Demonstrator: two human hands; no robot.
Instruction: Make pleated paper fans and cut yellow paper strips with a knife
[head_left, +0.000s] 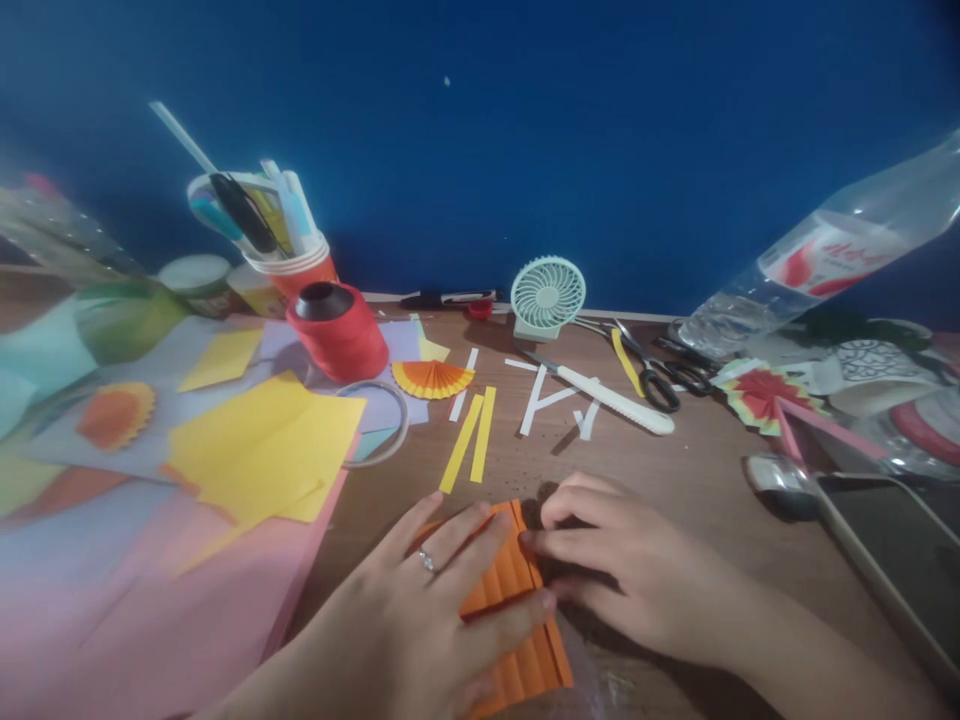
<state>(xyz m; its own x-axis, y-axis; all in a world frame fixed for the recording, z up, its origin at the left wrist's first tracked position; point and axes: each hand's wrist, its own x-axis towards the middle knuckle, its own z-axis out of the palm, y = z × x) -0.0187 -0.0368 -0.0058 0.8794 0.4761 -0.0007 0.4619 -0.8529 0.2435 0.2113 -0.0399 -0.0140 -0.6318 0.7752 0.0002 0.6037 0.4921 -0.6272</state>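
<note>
An orange pleated paper [525,655] lies on the brown table at the bottom middle, with parallel folds across it. My left hand [427,600], a ring on one finger, rests flat over the paper with its fingers spread, covering much of its left part. At the paper's right edge, my right hand [622,560] has its fingers curled and its thumb and index finger closed on the folded edge. Two yellow paper strips [472,440] lie just beyond my left fingertips. Farther back is a white-handled craft knife [615,398] among white paper strips [534,400].
Coloured sheets [262,450] cover the left side. A red thread spool [337,335], a pen cup [289,260], a tape roll [403,425] and a paper fan [433,378] stand or lie nearby. Scissors [660,385], a small fan [547,295], a bottle [825,250] and a phone [892,550] are rightward.
</note>
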